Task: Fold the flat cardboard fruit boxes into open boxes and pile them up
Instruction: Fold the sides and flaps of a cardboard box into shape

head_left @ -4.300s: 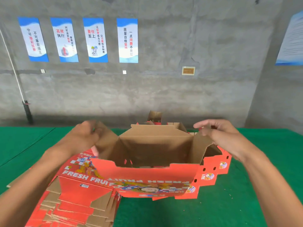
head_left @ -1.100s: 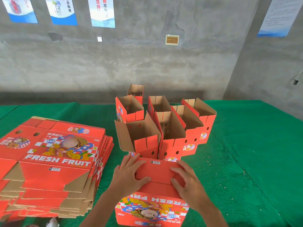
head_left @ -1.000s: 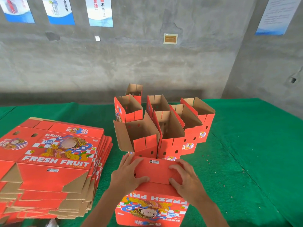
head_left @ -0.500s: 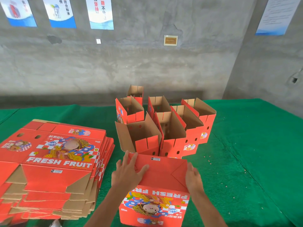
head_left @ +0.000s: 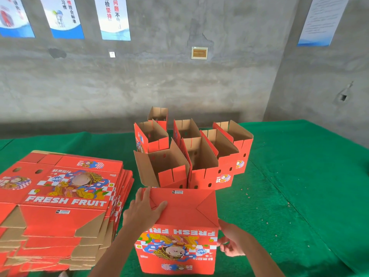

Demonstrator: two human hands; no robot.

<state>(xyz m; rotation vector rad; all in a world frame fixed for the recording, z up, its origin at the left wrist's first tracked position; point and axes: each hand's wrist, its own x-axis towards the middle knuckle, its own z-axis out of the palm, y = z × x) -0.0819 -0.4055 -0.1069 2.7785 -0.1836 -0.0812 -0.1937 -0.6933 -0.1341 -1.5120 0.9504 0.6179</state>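
So I'm at the part where the bottom of the box (head_left: 177, 228) is folded shut: it's sitting upside down on the green table (head_left: 299, 196), print reversed toward me, with the closed bottom flaps facing up and looking locked flat. My left hand (head_left: 144, 209) is lying flat on those flaps near the box's left edge, fingers (head_left: 142, 196) straight and spread, just pressing, not gripping anything. My right hand (head_left: 231, 243) is down at the box's right side, low by the corner; its fingers look loosely curled and I honestly can't tell whether they've caught the wall of the box or are just beside it. Just beyond the box, touching or nearly so, is the cluster of finished boxes (head_left: 191, 152), all standing open side up and packed close together. Left of the box is the pile of flat boxes (head_left: 63, 196), plenty left in it. My read: this one only needs flipping over so the opening faces up, then parking against the finished ones. That calls for a hold on both side walls, a turn without letting the bottom flaps pop loose, and setting it down tight to the cluster without knocking the nearest open flap. After that, grab the top flat from the pile.
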